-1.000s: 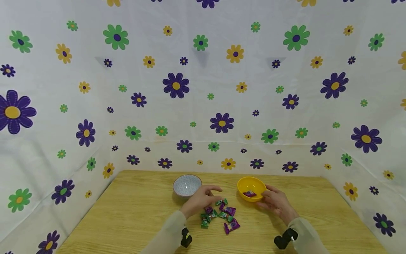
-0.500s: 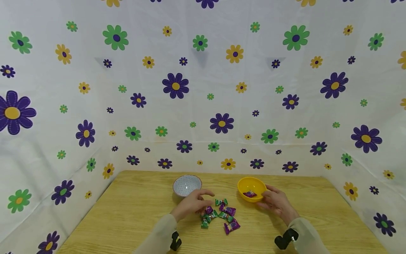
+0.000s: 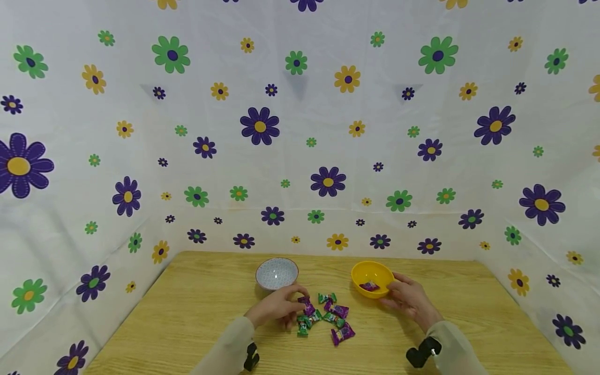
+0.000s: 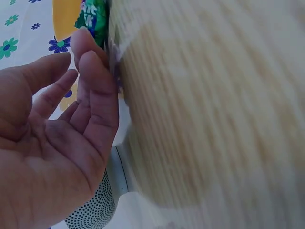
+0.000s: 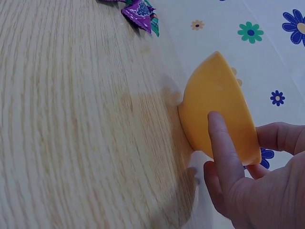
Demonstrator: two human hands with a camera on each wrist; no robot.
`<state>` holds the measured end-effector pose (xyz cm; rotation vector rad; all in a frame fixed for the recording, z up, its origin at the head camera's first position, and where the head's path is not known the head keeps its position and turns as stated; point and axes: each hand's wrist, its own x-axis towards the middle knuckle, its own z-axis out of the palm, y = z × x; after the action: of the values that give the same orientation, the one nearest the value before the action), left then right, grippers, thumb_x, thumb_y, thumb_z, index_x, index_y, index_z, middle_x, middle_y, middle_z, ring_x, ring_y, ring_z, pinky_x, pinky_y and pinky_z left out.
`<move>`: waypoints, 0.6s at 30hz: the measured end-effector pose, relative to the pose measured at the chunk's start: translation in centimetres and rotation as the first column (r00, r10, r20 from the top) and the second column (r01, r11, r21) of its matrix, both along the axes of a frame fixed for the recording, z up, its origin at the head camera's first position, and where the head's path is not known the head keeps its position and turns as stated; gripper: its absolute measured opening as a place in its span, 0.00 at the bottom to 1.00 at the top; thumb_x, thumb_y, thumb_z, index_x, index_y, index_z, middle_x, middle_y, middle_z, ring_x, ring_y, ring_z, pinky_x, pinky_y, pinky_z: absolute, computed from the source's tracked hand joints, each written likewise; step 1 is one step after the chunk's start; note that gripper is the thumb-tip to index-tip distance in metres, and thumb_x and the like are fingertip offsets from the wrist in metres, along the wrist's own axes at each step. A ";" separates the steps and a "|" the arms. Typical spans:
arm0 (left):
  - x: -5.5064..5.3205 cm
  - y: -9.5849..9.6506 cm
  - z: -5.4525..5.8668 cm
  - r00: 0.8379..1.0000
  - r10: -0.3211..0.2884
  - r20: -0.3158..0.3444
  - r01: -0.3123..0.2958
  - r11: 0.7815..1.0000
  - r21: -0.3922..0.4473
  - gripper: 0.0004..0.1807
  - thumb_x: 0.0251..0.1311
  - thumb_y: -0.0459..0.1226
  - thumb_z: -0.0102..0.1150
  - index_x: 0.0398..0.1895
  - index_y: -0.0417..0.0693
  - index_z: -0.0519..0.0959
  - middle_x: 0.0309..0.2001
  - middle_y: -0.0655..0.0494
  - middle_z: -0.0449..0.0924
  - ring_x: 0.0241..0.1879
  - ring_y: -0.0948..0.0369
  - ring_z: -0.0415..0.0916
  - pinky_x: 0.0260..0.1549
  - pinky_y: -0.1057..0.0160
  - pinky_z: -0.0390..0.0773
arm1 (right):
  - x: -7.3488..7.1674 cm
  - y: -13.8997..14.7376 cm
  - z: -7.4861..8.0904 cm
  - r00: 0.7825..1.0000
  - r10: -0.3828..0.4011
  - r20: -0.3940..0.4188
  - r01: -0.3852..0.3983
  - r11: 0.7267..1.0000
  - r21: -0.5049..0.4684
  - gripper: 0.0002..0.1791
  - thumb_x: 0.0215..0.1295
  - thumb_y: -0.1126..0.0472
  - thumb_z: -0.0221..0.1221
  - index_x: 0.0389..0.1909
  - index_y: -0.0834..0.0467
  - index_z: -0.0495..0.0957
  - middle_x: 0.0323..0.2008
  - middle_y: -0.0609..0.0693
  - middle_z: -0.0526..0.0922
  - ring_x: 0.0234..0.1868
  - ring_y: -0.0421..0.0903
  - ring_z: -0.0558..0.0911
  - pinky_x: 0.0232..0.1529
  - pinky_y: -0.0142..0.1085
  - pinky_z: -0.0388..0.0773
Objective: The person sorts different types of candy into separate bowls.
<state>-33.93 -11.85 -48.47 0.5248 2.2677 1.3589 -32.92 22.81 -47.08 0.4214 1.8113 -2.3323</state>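
Here we are across the pale wood-grain surface (image 3: 211,291), and low, unhurried moves should suit us best. Our right hand (image 3: 410,299) has its fingers clamped on the right side of the smooth, round, yellow bowl (image 3: 364,271); a light grip should do, enough to steady it without tipping it. Over to our left hand (image 3: 276,307), in at the left edge of the scatter, fingers at the shiny, purple-wrapped candy (image 3: 307,305); whether they are clamped on it or apart, we cannot tell. Best, we'd say, to pinch it across the middle, not by a crimped end, and lift straight up, so the shiny green-wrapped candies (image 3: 313,317) beside it lie undisturbed.

Now the tally, big to small! One surface, two hands, two bowls: the yellow one and the round, grey-blue patterned bowl with a reddish rim (image 3: 277,270), just beyond our left hand. Seven candies outside the bowls: four green, three purple, counting the one at our fingers. And inside the yellow bowl, one purple candy (image 3: 369,286) that we can see.
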 end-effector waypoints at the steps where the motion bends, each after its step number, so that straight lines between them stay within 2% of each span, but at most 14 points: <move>1: 0.0 0.0 0.0 1.000 -0.002 0.006 0.002 1.000 -0.007 0.16 0.62 0.39 0.51 0.53 0.53 0.70 0.19 0.45 0.76 0.11 0.58 0.71 0.10 0.63 0.73 | 0.0 0.0 0.0 1.000 -0.001 0.000 0.001 1.000 0.001 0.34 0.61 0.69 0.50 0.68 0.60 0.50 0.62 0.67 0.57 0.55 0.62 0.70 0.44 0.44 0.75; 10: -0.1 0.1 -0.1 0.998 -0.053 0.016 0.054 0.998 -0.031 0.16 0.65 0.33 0.43 0.56 0.52 0.69 0.15 0.50 0.71 0.09 0.60 0.69 0.08 0.64 0.71 | -0.2 0.1 -0.1 1.000 -0.011 0.013 0.011 1.000 -0.015 0.35 0.61 0.70 0.50 0.68 0.60 0.50 0.62 0.68 0.57 0.56 0.63 0.69 0.43 0.44 0.76; 18: 0.0 0.1 -0.1 0.999 -0.041 -0.001 0.041 0.997 -0.063 0.13 0.63 0.32 0.48 0.51 0.48 0.66 0.12 0.47 0.71 0.09 0.58 0.70 0.10 0.60 0.74 | -0.1 0.1 0.1 1.000 -0.006 0.016 0.006 1.000 -0.009 0.35 0.60 0.70 0.51 0.68 0.60 0.50 0.62 0.67 0.57 0.56 0.62 0.69 0.43 0.44 0.75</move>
<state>-33.90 -11.70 -48.55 0.5482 2.2812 1.2632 -32.98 22.87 -47.01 0.4436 1.7940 -2.3329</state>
